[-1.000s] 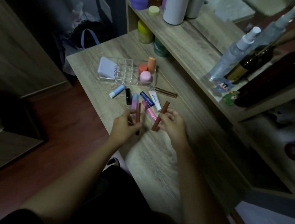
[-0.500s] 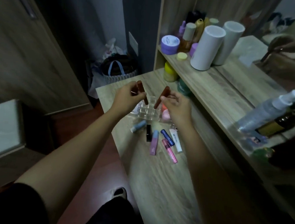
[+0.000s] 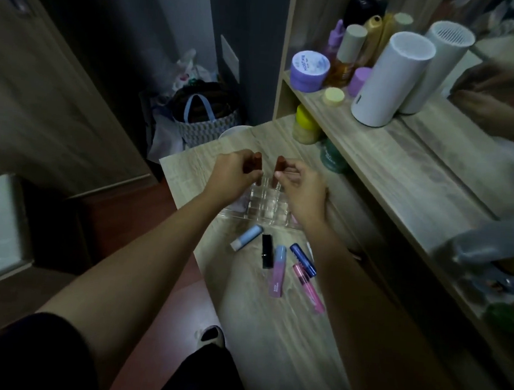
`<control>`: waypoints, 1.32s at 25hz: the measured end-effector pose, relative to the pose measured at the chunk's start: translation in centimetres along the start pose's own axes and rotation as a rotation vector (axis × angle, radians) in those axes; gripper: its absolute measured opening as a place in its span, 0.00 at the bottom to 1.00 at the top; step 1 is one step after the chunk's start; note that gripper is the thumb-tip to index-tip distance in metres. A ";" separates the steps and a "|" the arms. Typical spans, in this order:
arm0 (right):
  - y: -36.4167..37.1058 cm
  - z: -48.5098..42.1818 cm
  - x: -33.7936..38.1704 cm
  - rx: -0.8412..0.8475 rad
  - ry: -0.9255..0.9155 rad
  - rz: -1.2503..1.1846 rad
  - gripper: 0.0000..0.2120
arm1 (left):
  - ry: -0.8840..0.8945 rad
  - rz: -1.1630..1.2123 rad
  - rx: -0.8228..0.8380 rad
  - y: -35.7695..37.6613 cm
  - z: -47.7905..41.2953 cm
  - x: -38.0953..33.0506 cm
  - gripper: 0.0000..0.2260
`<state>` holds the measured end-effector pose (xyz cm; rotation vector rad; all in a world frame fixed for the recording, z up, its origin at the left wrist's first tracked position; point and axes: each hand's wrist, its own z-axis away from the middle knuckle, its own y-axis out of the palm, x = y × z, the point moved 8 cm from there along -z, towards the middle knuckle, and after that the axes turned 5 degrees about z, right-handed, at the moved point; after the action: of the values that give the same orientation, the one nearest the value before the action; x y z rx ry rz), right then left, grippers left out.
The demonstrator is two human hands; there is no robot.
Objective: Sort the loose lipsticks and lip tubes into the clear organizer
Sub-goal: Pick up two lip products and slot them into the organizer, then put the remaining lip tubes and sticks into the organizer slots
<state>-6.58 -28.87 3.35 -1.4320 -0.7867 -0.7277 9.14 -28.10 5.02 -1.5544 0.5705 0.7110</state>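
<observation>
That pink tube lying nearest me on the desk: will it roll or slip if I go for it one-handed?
The pink tube looks round and slim, so a sideways nudge would probably roll it. Its glossy plastic may be slippery. It seems rigid and light; pinching across the middle should hold. It lies close beside the dark blue tube, which might get bumped.
</observation>
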 end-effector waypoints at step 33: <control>-7.9 9.0 -8.6 0.090 0.006 0.507 0.13 | 0.022 -0.084 0.180 7.9 14.4 -1.9 0.07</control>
<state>-18.24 -20.28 0.55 -1.4640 -0.4157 -0.3023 0.54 -14.75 0.45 -1.4116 0.5666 0.5635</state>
